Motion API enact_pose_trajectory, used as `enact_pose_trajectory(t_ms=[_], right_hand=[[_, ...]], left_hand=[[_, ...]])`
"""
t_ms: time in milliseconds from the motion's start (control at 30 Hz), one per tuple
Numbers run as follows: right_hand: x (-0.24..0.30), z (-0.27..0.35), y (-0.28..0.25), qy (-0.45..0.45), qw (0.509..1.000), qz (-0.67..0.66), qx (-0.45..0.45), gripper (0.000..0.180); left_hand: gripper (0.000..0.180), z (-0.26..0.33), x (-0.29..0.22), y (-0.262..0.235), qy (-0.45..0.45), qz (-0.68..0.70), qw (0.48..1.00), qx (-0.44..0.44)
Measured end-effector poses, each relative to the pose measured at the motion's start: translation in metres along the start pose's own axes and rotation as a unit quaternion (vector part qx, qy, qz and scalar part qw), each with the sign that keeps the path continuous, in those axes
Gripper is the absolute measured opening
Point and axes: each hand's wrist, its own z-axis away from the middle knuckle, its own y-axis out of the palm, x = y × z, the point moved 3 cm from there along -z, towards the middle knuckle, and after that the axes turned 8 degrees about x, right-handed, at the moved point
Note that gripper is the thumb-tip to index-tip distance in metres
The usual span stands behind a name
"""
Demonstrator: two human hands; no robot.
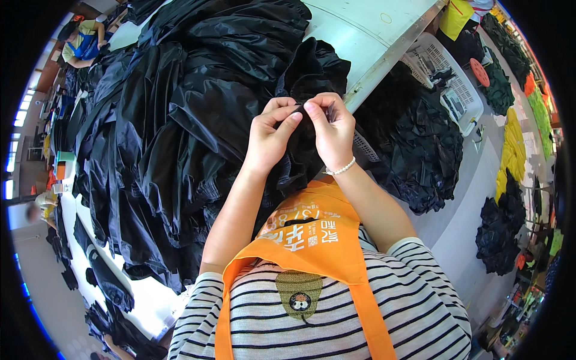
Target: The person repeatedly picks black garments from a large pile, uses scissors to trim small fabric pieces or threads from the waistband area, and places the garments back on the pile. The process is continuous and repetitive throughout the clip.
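My left hand (271, 132) and my right hand (332, 133) meet in front of me, thumbs and fingertips pressed together. Between them they pinch a small bit of black fabric (300, 108); its exact shape is mostly hidden by the fingers. Just beyond, a bunched fold of black fabric (315, 67) rises at the table's edge. A large heap of thin, shiny black fabric (198, 102) spreads to the left of my hands, with gathered edges hanging down on the near side. My right wrist wears a beaded bracelet.
The pale tabletop (354, 36) shows behind the heap. To the right stand a white plastic basket (474, 111) and a low pile of black fabric (420, 150). Farther right lie yellow fabric (511, 150) and another black bundle (499, 231). A person (84, 42) is at the far left.
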Motion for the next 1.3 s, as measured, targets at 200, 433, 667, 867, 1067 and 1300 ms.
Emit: enact_pose_trajectory(t_ms=[200,433,667,867,1067,1300], right_hand=[[0.001,-0.007,-0.033,0.124,0.991,0.045,0.029,0.025],[0.018,0.0,-0.029,-0.016,0.952,0.247,0.183,0.027],[0.02,-0.012,-0.01,-0.087,0.957,0.226,0.158,0.024],[0.022,-0.016,-0.003,-0.085,0.958,0.22,0.162,0.018],[0.019,-0.015,-0.009,-0.049,0.963,0.213,0.159,0.013],[-0.003,-0.029,-0.053,0.234,0.969,0.068,0.029,0.061]], left_hand=[[0.017,-0.001,0.008,-0.013,-0.043,0.159,0.985,-0.059],[0.017,-0.002,0.011,-0.009,-0.044,0.148,0.986,-0.061],[0.016,-0.003,0.011,-0.008,-0.025,0.107,0.993,-0.046],[0.015,-0.001,0.01,-0.008,-0.023,0.094,0.994,-0.041],[0.015,0.003,0.01,-0.009,-0.018,0.068,0.997,-0.025],[0.014,0.057,-0.06,-0.028,0.011,-0.107,0.974,0.201]])
